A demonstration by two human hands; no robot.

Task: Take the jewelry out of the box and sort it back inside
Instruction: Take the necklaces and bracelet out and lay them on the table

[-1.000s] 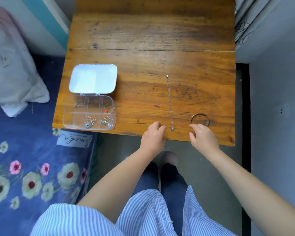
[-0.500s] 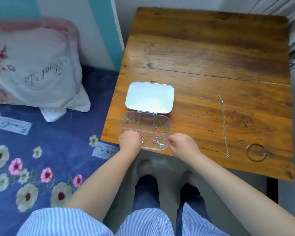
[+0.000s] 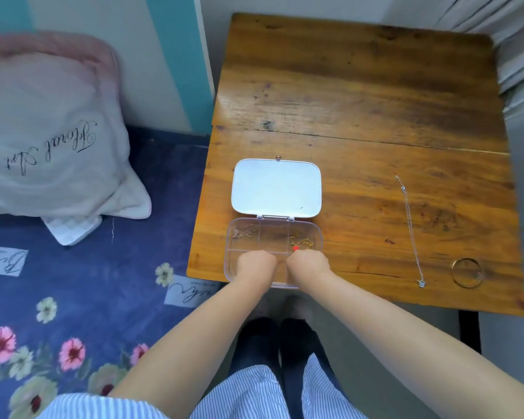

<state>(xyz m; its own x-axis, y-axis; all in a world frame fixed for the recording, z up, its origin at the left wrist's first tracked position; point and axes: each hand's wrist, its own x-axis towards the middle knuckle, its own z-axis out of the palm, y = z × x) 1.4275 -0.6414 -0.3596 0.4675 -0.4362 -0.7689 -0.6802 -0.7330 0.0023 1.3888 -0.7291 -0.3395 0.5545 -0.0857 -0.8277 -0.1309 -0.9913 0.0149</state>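
A clear plastic jewelry box point(image 3: 274, 234) with several compartments lies at the near left edge of the wooden table point(image 3: 360, 95), its lid point(image 3: 276, 186) folded flat behind it. A silver piece point(image 3: 243, 231) lies in the back left compartment and a gold chain with a red bead point(image 3: 301, 242) in the back right one. My left hand point(image 3: 256, 264) and my right hand point(image 3: 307, 264) are both down in the front row, fingers curled and hidden; what they grip cannot be seen. A silver necklace point(image 3: 410, 228) and a gold bangle point(image 3: 466, 272) lie on the table to the right.
A bed with a blue flowered sheet point(image 3: 82, 282) and a white pillow point(image 3: 49, 137) runs along the left of the table. A teal and white wall point(image 3: 176, 55) stands behind. My feet in dark socks point(image 3: 282, 334) are on the floor under the table's near edge.
My hands left the necklace and bangle at the right, moved left to the box and now reach into its front compartments. The view swung left with them.
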